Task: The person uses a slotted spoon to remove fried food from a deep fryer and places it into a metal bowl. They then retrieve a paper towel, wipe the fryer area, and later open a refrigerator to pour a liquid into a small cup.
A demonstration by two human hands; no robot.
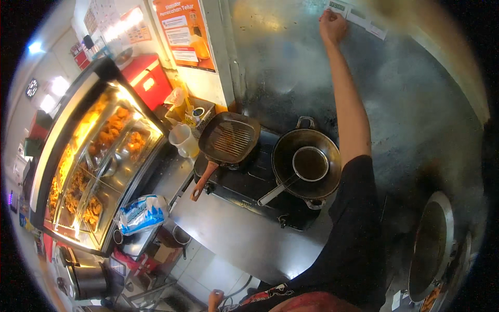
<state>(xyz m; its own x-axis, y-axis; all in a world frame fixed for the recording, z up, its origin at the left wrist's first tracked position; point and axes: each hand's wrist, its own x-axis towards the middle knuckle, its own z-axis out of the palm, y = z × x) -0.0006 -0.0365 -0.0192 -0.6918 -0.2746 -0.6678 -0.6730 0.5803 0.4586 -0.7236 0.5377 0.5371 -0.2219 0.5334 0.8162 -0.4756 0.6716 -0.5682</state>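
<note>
Right hand [333, 26] at wall display [339, 7]

Its fingers bunch at the display, above the stove [244, 179]; the reach looks complete, any adjustment unconfirmed. Left hand [215, 299], low before the stove: can't tell its grip. Strainer [311, 163] in wok [283, 152], on the stove.

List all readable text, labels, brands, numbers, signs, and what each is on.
Orange wall poster: heading legible, wording withheld; smaller lines too small.
Blue-white package: large lettering, wording withheld.
Stove: small mark, unreadable.
White wall panels by right hand: too small.
Wall sheets: blurred.
</note>
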